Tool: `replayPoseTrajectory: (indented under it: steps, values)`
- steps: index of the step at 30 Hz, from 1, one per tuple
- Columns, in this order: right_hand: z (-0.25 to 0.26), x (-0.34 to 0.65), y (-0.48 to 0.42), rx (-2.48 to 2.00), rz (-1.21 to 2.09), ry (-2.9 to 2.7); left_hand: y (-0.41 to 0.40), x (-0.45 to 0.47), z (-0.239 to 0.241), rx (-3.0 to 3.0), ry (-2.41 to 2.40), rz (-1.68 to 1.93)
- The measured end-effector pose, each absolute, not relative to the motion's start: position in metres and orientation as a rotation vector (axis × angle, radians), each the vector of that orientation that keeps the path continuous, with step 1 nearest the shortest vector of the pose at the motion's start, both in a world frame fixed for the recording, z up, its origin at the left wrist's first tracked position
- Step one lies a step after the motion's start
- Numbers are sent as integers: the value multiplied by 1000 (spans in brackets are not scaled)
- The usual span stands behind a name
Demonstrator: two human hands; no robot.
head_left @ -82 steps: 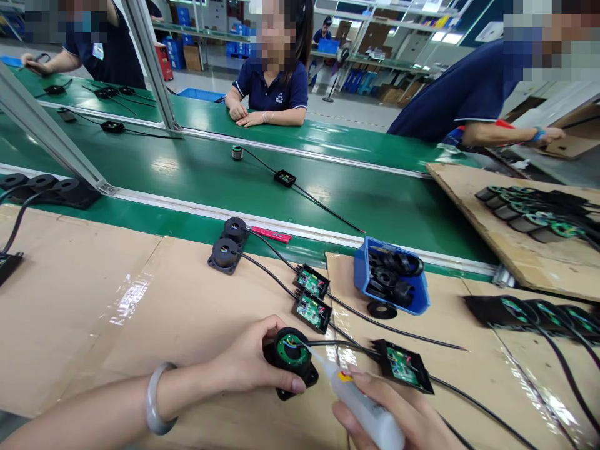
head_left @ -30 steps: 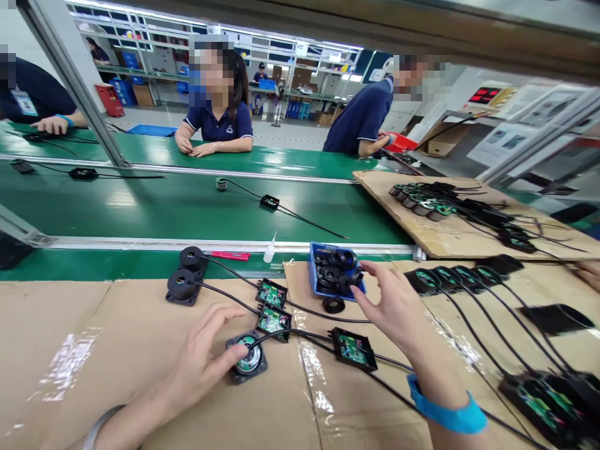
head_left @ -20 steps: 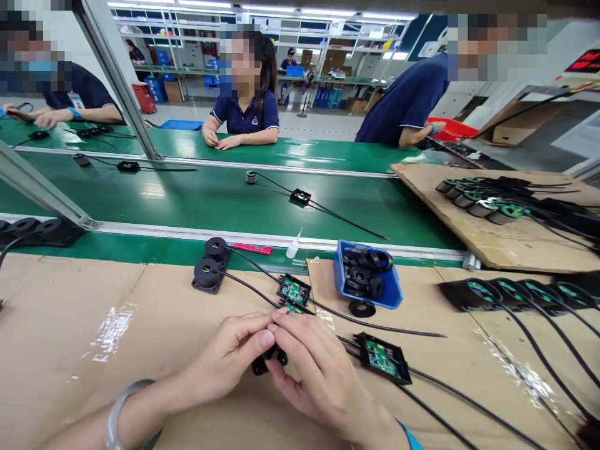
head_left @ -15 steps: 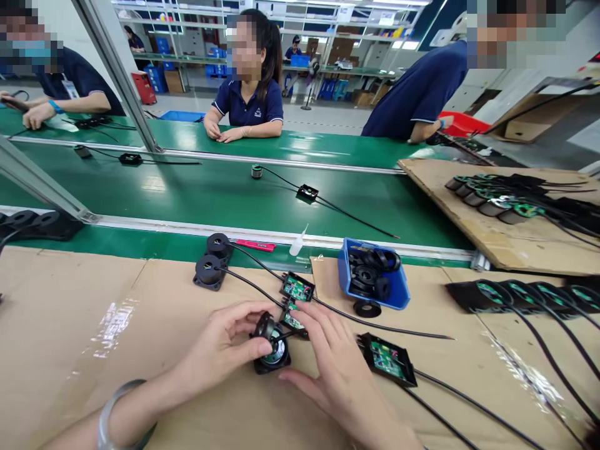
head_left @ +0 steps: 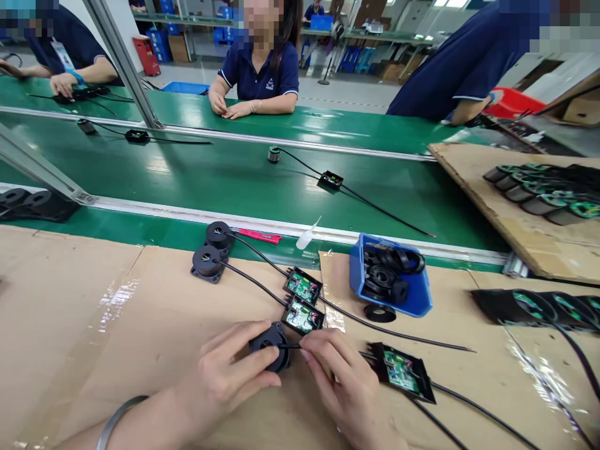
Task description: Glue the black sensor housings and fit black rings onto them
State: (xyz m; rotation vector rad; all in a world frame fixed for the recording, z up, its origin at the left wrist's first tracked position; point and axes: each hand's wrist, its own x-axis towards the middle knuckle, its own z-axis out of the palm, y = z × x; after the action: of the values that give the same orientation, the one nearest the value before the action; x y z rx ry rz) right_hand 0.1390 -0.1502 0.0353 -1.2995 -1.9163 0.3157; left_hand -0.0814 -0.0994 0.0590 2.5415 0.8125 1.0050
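Note:
My left hand (head_left: 239, 365) is closed on a round black motor housing (head_left: 268, 340) with a square flange, low on the cardboard. From the housing a black cable (head_left: 291, 345) runs right, and my right hand (head_left: 340, 375) pinches it between thumb and fingers. Right of that hand the cable meets an open black case with a green circuit board (head_left: 400, 369). Above my hands lie two similar cases with circuit boards (head_left: 302, 285), wired to two finished-looking black housings (head_left: 207, 261) on the left.
A blue bin (head_left: 391, 275) holds black rings, with one black ring (head_left: 379, 313) in front of it. A red cutter (head_left: 259, 236) and a small white bottle (head_left: 307, 237) lie along the rail. More parts sit on the green conveyor (head_left: 210, 181). Co-workers sit or stand behind it.
The black cover, tilted in my left hand before, now sits flat on the housing. My right hand has gone from spread fingers to pinching the cable. The view has shifted.

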Motion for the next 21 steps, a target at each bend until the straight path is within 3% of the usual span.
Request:
replayPoseTrajectory:
  steps: [21]
  values:
    - [29, 152, -154, -1203, 376, -1904, -106, -71, 48, 2589, 814, 1049]
